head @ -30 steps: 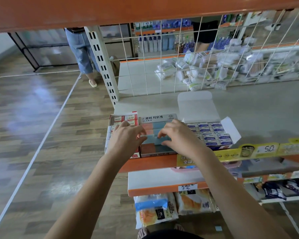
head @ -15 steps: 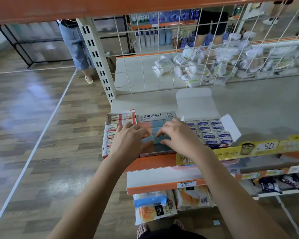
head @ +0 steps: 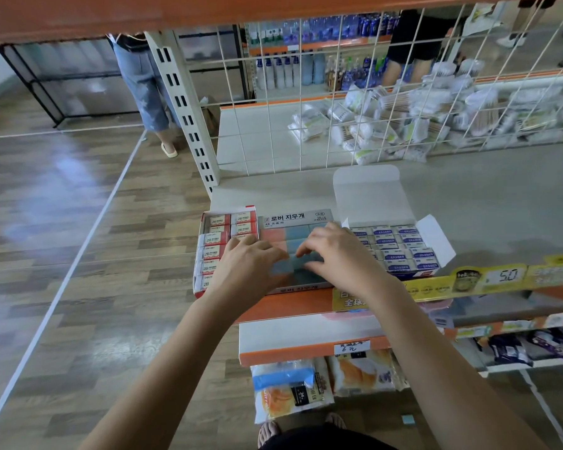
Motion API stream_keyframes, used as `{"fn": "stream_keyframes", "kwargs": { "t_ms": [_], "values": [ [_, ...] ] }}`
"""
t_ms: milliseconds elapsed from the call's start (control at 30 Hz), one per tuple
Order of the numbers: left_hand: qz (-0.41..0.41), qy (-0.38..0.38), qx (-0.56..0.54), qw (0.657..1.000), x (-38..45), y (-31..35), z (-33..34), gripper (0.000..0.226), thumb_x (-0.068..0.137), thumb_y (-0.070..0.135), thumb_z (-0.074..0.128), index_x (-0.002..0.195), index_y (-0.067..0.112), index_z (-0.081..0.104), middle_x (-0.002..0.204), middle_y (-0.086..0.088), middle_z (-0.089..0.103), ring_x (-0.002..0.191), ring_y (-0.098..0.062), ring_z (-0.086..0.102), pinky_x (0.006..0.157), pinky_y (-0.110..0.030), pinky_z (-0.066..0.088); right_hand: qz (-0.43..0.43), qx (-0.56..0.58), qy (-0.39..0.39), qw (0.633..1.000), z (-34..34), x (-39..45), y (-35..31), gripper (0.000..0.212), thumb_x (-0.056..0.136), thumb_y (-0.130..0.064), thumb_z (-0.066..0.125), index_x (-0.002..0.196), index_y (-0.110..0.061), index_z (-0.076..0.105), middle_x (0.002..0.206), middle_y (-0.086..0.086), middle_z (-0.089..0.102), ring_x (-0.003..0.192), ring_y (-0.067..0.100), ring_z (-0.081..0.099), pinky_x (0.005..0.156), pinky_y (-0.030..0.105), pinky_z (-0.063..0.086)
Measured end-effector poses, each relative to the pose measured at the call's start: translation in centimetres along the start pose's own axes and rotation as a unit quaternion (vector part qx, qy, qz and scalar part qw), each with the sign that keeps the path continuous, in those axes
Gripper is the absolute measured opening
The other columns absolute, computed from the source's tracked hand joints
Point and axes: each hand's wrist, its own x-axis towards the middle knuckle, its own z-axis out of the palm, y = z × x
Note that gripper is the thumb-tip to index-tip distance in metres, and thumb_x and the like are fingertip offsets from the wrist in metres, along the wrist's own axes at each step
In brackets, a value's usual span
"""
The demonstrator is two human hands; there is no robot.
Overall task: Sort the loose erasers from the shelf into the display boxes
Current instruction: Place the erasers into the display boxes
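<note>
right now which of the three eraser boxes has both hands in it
The middle box, holding bare pink and blue erasers. The left hand and right hand rest on those; the red-labelled box and the open-flap blue-labelled box are untouched.

You stand in a shop aisle on a wood-plank floor [head: 62, 254] in grey-brown tones, glossy with bluish glare, crossed by a pale taped line [head: 88, 228]. A grey shelf [head: 488, 203] with an orange front edge [head: 293, 303] sits before you, under an orange shelf board [head: 176, 11] overhead. A white wire grid [head: 338, 102] backs it, fixed beside a white slotted upright [head: 182, 105]. Behind the grid you see a white shelf [head: 257, 144] with heaped packets [head: 420, 121], and bottles [head: 306, 66] further back. At far left stands a dark metal rack [head: 46, 89].
</note>
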Motion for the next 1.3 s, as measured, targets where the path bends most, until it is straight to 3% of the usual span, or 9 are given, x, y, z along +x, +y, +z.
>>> {"fn": "stream_keyframes", "kwargs": {
  "t_ms": [133, 267, 433, 600, 733, 800, 967, 1300],
  "values": [
    [-0.011, 0.014, 0.007, 1.0, 0.2, -0.1, -0.3, 0.03, 0.083, 0.041, 0.065, 0.109, 0.026, 0.063, 0.105, 0.006, 0.068, 0.1, -0.021, 0.053, 0.085, -0.035, 0.034, 0.001, 0.001, -0.005, 1.0, -0.2, 0.0, 0.1, 0.023, 0.087, -0.029, 0.063, 0.11, -0.025, 0.066, 0.107, -0.006, 0.06, 0.104, 0.012, 0.043, 0.089, 0.026, 0.033],
    [-0.02, -0.017, 0.046, 0.999, 0.8, 0.2, -0.6, 0.032, 0.087, 0.046, 0.058, 0.111, 0.025, 0.058, 0.117, 0.007, 0.058, 0.112, -0.018, 0.043, 0.092, -0.032, 0.031, 0.004, 0.001, -0.006, 1.0, -0.4, 0.0, 0.1, 0.025, 0.087, -0.03, 0.063, 0.11, -0.025, 0.066, 0.108, -0.006, 0.06, 0.104, 0.012, 0.043, 0.089, 0.026, 0.032],
    [-0.014, -0.048, 0.038, 0.998, 1.2, 0.0, -0.8, 0.026, 0.091, 0.04, 0.052, 0.115, 0.028, 0.055, 0.12, 0.009, 0.054, 0.113, -0.015, 0.042, 0.091, -0.029, 0.029, 0.002, -0.01, -0.011, 1.0, -0.2, 0.3, -0.2, 0.025, 0.087, -0.028, 0.063, 0.111, -0.023, 0.065, 0.109, -0.005, 0.059, 0.106, 0.013, 0.043, 0.091, 0.028, 0.035],
    [-0.008, -0.08, 0.044, 0.996, 1.5, -0.3, -1.0, 0.041, 0.086, 0.06, 0.045, 0.112, 0.031, 0.058, 0.118, 0.01, 0.056, 0.112, -0.014, 0.045, 0.094, -0.03, 0.029, 0.006, -0.01, -0.048, 0.999, -0.9, 0.6, -0.4, 0.026, 0.089, -0.027, 0.06, 0.114, -0.022, 0.062, 0.115, -0.004, 0.057, 0.112, 0.013, 0.042, 0.096, 0.03, 0.035],
    [0.031, -0.007, 0.016, 0.999, 4.1, 0.6, -2.2, 0.032, 0.091, 0.047, 0.049, 0.109, 0.026, 0.064, 0.11, 0.003, 0.064, 0.106, -0.019, 0.052, 0.091, -0.034, 0.032, 0.015, -0.02, -0.037, 0.999, -2.8, 1.1, 0.3, 0.027, 0.089, -0.029, 0.059, 0.113, -0.015, 0.063, 0.112, 0.001, 0.059, 0.11, 0.016, 0.048, 0.091, 0.027, 0.036],
    [0.05, -0.013, 0.034, 0.998, 6.5, 2.1, -2.5, 0.031, 0.092, 0.044, 0.049, 0.114, 0.026, 0.06, 0.115, 0.003, 0.062, 0.109, -0.02, 0.05, 0.091, -0.034, 0.033, 0.039, -0.036, -0.007, 0.999, -4.0, 0.9, 1.9, 0.028, 0.089, -0.028, 0.06, 0.112, -0.014, 0.063, 0.113, 0.003, 0.059, 0.109, 0.019, 0.049, 0.089, 0.029, 0.038],
    [0.124, -0.052, 0.096, 0.986, 13.2, 11.0, -1.5, 0.045, 0.093, 0.046, 0.046, 0.133, 0.024, 0.044, 0.13, -0.002, 0.051, 0.122, -0.024, 0.044, 0.096, -0.038, 0.036, 0.132, -0.085, 0.026, 0.987, -7.3, -2.2, 10.3, 0.036, 0.091, -0.028, 0.056, 0.125, -0.017, 0.055, 0.126, 0.006, 0.052, 0.121, 0.023, 0.044, 0.1, 0.035, 0.038],
    [0.22, -0.087, 0.059, 0.97, 23.7, 38.4, 4.9, 0.047, 0.093, 0.046, 0.046, 0.133, 0.021, 0.044, 0.134, -0.006, 0.047, 0.125, -0.026, 0.041, 0.098, -0.039, 0.035, 0.35, -0.123, 0.022, 0.928, -16.0, -20.4, 32.0, 0.044, 0.095, -0.028, 0.047, 0.137, -0.02, 0.04, 0.142, 0.007, 0.037, 0.132, 0.025, 0.032, 0.108, 0.036, 0.03]
  ]
}}
